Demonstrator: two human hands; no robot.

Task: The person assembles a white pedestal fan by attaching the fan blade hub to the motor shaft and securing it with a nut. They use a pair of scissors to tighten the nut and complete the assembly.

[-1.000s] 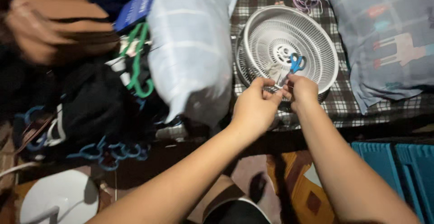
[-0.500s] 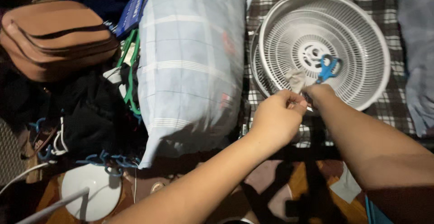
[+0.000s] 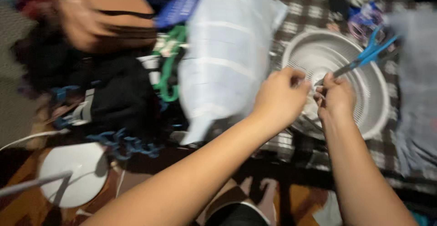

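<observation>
A white round fan grille lies on a checked cloth at the right. My left hand is curled over the grille's near left rim, fingers pinched together there. My right hand sits just beside it, fingers closed around the blade end of blue-handled scissors. The scissors slant up and to the right over the grille. The picture is blurred, so what the fingertips pinch at the rim stays unclear.
A pale blue checked pillow lies left of the grille. Further left are a brown bag, dark clothes and green and blue hangers. A white round base stands on the floor at lower left. Another pillow lies at the right edge.
The view swung, so the grille looks smaller and further right. The scissors, which lay in the grille's centre, now slant up out of my right hand. Both hands stay at the rim.
</observation>
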